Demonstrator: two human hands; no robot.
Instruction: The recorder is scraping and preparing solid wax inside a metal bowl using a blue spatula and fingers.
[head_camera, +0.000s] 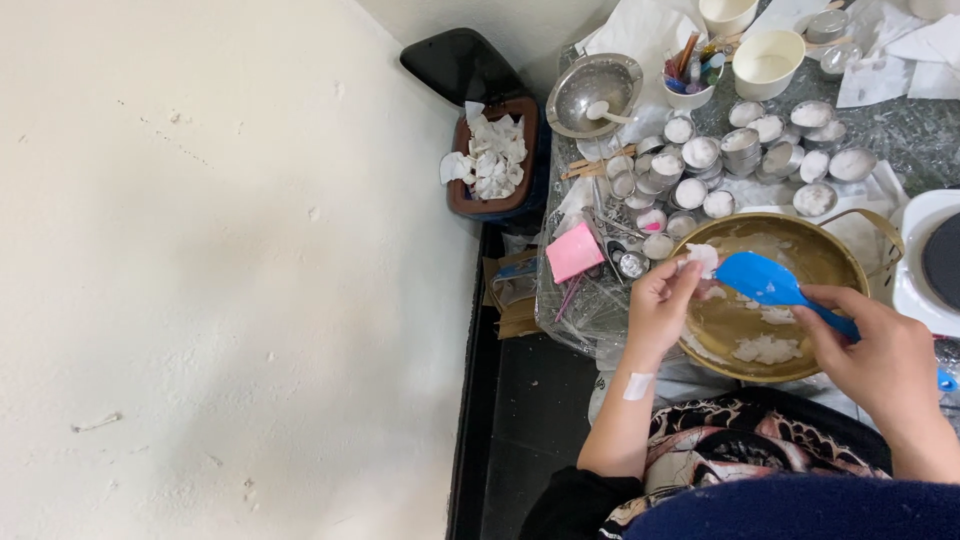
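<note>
A brass pan (790, 262) is seen at the near right of the bench (900, 140), tilted toward the person. Its inside is partly scraped: white wax flakes (765, 348) remain at the near side and a thin film on the far wall, so clearing is judged roughly midway.

A blue spatula (762, 280) is gripped by its handle in the right hand (880, 360), fingers closed round it, blade laid over the pan's middle. A small white wax piece (703, 257) is pinched in the fingertips of the left hand (660, 305) at the pan's left rim, wrist bent down; a white plaster (637, 385) is seen on that forearm.

Just left of the pan a pink pad (574, 251) lies on clear plastic sheet. Farther off, many small metal tins (740, 150) are clustered, most holding white wax. Beyond them a steel bowl (593, 95), a cup of coloured sticks (690, 75) and a cream bowl (768, 62) are set. At the far left a brown bin (495, 160) is filled with white scraps. An electric hotplate (935, 265) is cut by the right edge.
</note>
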